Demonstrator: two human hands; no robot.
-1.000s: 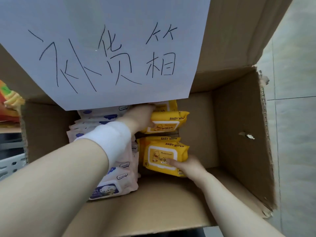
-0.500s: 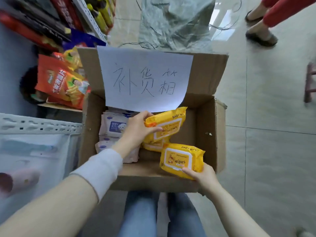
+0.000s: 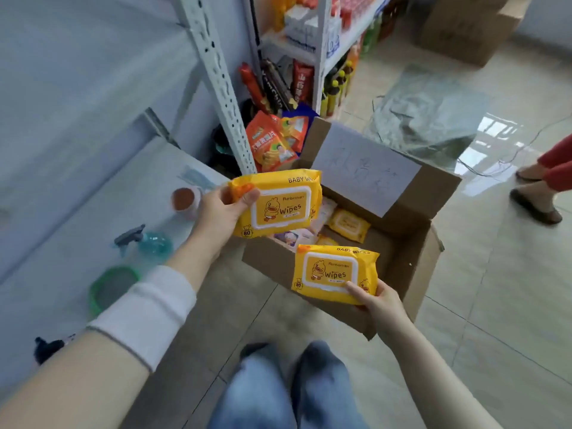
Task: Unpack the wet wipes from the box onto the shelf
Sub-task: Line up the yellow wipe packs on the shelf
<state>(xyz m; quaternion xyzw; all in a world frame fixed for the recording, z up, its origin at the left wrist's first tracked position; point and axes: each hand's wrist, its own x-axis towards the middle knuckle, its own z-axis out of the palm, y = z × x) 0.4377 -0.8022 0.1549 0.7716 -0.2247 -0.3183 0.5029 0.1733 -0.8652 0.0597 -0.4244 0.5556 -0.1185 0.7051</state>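
Observation:
My left hand [image 3: 220,214] grips a yellow pack of baby wipes [image 3: 280,205] by its left end, held up above the left edge of the open cardboard box [image 3: 408,252]. My right hand [image 3: 379,300] pinches a second yellow wipes pack [image 3: 332,272] at its lower right corner, over the box's near wall. Inside the box lie another yellow pack [image 3: 349,225] and pale pink packs [image 3: 297,236]. A white shelf surface [image 3: 93,212] stretches to the left of my left arm.
On the shelf stand a teal spray bottle [image 3: 148,243], a green-rimmed lid [image 3: 113,287] and a small red-topped jar [image 3: 185,199]. A white perforated upright [image 3: 223,88] rises behind. Snack bags [image 3: 272,144] lie by the box. Another person's feet [image 3: 535,202] stand at right.
Both hands have lifted their yellow packs out of the box. My view has risen and swung left, bringing the white shelf surface into sight.

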